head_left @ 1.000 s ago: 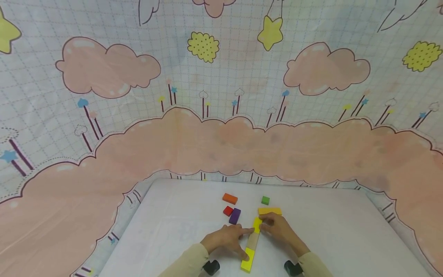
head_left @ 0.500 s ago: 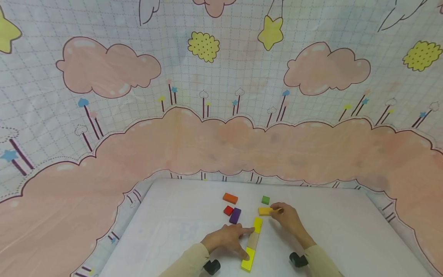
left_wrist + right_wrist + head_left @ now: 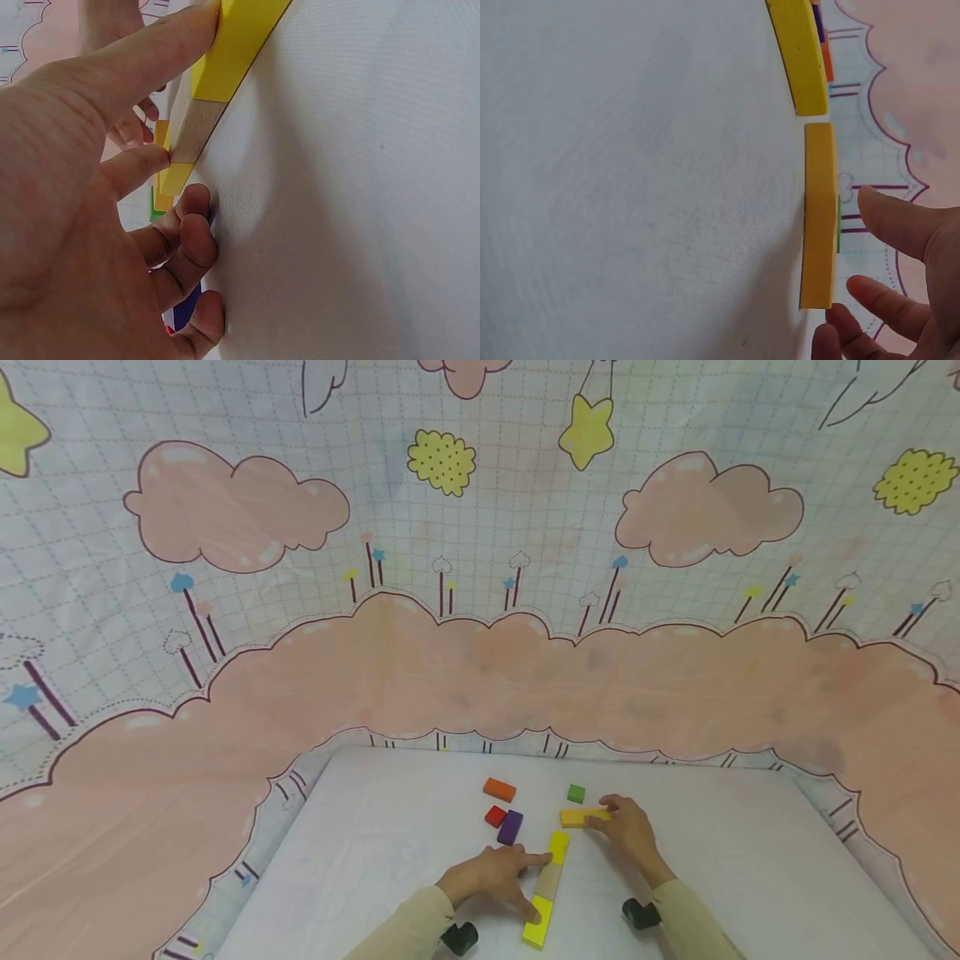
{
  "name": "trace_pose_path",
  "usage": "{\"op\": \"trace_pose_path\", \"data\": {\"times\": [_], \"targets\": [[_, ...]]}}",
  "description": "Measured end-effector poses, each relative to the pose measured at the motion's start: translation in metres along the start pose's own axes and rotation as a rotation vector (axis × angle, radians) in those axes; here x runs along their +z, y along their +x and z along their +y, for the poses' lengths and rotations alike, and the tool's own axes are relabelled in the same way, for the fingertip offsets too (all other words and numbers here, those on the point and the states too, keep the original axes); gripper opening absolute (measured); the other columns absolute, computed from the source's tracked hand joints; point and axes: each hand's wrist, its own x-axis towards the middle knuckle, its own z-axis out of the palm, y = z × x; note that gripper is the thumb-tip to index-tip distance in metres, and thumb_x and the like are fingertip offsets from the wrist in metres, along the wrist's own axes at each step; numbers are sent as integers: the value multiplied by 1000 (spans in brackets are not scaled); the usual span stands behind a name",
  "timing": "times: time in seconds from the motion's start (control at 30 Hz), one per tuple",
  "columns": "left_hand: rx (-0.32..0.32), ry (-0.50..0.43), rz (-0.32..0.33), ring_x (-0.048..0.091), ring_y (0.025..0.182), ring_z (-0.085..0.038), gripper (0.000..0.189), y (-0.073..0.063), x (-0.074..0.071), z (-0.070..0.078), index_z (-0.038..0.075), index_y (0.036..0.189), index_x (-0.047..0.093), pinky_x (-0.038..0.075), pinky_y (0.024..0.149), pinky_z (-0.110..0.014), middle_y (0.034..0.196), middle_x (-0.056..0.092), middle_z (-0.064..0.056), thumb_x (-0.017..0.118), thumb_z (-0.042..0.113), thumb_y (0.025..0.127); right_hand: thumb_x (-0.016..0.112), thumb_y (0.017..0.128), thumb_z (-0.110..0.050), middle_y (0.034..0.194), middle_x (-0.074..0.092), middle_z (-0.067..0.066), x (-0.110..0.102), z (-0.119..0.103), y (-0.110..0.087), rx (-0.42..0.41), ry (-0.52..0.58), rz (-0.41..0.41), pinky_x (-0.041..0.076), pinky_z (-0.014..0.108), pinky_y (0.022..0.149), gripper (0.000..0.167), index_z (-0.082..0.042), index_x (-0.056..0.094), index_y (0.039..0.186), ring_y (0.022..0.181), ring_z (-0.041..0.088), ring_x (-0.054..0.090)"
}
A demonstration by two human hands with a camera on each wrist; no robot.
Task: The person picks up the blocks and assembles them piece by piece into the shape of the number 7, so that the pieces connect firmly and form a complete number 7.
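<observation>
In the head view, two bright yellow blocks (image 3: 536, 933) with a plain wooden block (image 3: 548, 882) between them form a straight row. My left hand (image 3: 491, 874) lies along the row's left side, thumb on the near yellow block and index finger at the far one. The left wrist view shows its other fingers loosely bent beside the row. An amber-yellow block (image 3: 819, 217) lies crosswise beyond the row's far end, with a small gap between. My right hand (image 3: 628, 833) is at that block's right end, thumb and fingers spread apart and not closed round it.
Beyond the left hand lie a purple block (image 3: 510, 827), a red block (image 3: 495, 816) and an orange block (image 3: 499, 789). A green block (image 3: 576, 793) sits behind the amber one. The white tabletop (image 3: 390, 827) meets a patterned cloth backdrop (image 3: 480, 677).
My right hand has moved from the row's far yellow block to the right end of the amber-yellow block, its fingers spreading. The left hand and the blocks have stayed in place.
</observation>
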Motion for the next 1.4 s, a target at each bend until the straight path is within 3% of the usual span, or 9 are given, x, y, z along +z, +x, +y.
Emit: {"op": "trace_pose_path", "data": {"times": [0.2, 0.57, 0.9, 1.07, 1.23, 1.4], "targets": [[-5, 0, 3, 53, 96, -15, 80, -1, 0, 0, 57, 138, 44, 42, 104, -57, 108, 60, 6, 86, 43, 71, 76, 84, -31, 117, 62, 23, 0, 4, 4, 36, -60, -9, 48, 52, 92, 49, 1, 62, 118, 105, 36, 57], [-20, 3, 4, 54, 99, -16, 81, -1, 1, 1, 59, 137, 44, 43, 103, -58, 108, 59, 6, 87, 44, 70, 77, 84, -27, 111, 64, 21, 0, 5, 5, 51, -68, 6, 48, 48, 88, 47, 1, 61, 118, 95, 31, 57], [-13, 4, 2, 53, 97, -16, 81, 1, 2, 0, 59, 137, 43, 44, 102, -56, 108, 59, 6, 86, 45, 70, 76, 84, -22, 120, 64, 22, -2, 12, 14, 41, 35, -2, 46, 52, 96, 46, 0, 60, 121, 106, 35, 57], [-16, -9, -3, 53, 97, -17, 82, 0, 1, 1, 58, 138, 43, 44, 102, -57, 107, 58, 5, 86, 46, 70, 71, 87, -18, 121, 61, 24, 0, 13, 14, 52, 99, 15, 47, 50, 95, 42, 1, 58, 122, 105, 35, 57], [-15, -3, -4, 54, 100, -18, 81, -1, 1, 0, 58, 139, 43, 43, 103, -58, 113, 60, 4, 86, 45, 71, 72, 87, -29, 121, 58, 25, 6, 7, 11, 121, 120, 26, 39, 55, 94, 49, 1, 54, 122, 106, 38, 54], [-15, -8, -1, 54, 102, -20, 81, -2, -1, 0, 58, 138, 43, 44, 101, -59, 116, 60, 3, 85, 45, 71, 75, 83, -38, 117, 60, 24, 11, 4, 9, 147, 50, 48, 35, 57, 93, 58, 2, 53, 119, 104, 38, 54]]}}
